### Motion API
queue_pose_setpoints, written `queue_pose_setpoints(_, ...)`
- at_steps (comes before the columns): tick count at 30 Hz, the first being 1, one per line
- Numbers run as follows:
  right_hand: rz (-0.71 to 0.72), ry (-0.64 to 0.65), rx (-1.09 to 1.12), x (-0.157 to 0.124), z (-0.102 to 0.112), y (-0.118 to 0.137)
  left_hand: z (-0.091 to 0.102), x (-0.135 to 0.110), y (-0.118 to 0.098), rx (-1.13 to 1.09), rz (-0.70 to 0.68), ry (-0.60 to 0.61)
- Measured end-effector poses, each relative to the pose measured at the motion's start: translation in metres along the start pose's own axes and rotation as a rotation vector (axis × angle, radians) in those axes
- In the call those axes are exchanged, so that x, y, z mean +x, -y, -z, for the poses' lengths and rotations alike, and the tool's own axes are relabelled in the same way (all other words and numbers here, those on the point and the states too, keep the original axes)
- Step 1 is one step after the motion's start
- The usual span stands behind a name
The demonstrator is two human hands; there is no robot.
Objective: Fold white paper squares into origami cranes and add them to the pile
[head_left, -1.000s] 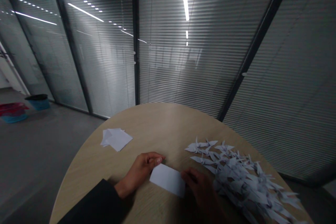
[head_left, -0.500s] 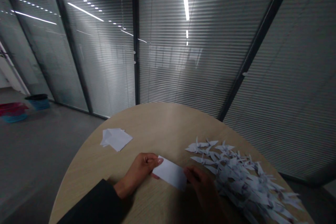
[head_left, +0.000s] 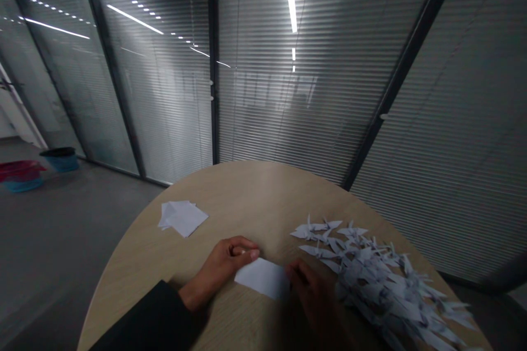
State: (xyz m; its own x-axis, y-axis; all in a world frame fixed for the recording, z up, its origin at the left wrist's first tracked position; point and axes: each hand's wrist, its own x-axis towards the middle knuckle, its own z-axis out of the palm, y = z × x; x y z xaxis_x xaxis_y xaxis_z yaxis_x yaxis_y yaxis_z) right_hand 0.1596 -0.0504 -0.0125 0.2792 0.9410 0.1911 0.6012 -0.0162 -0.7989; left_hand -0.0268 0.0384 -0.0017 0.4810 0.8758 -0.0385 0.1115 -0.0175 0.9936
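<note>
A small white sheet of paper [head_left: 263,278], folded into a rectangle as far as I can tell, lies between my two hands low over the table. My left hand [head_left: 225,263] has its thumb and fingers on the upper left corner of the paper. At the right end, my right hand [head_left: 308,285] pinches the paper's edge; its lower part is in shadow. To the right of it spreads a pile of folded white paper cranes [head_left: 379,279]. A few loose white paper sheets [head_left: 185,218] lie stacked at the left.
The round wooden table [head_left: 255,192] has its curved far edge close to a glass partition with blinds [head_left: 288,120]. On the floor at the far left stand a blue bin with a red liner [head_left: 20,175] and a blue bin with a dark liner [head_left: 61,160].
The paper has turned and tilted slightly, its left end lower. My left fingers have shifted along its top edge and stretch further right. The right hand has barely moved.
</note>
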Motion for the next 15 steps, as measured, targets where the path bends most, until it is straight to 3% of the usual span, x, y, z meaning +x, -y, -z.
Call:
queue_pose_setpoints(4,0.018,0.104,0.02,-0.006,0.004,0.011,-0.001,-0.001,0.004,0.094,-0.029,0.064)
queue_pose_setpoints(8,0.067,0.102,0.07,-0.01,0.008,0.02,-0.003,-0.004,0.003,0.159,-0.049,0.097)
queue_pose_setpoints(15,0.069,0.172,0.126,-0.008,-0.002,0.014,-0.008,-0.009,0.001,0.168,-0.078,0.164)
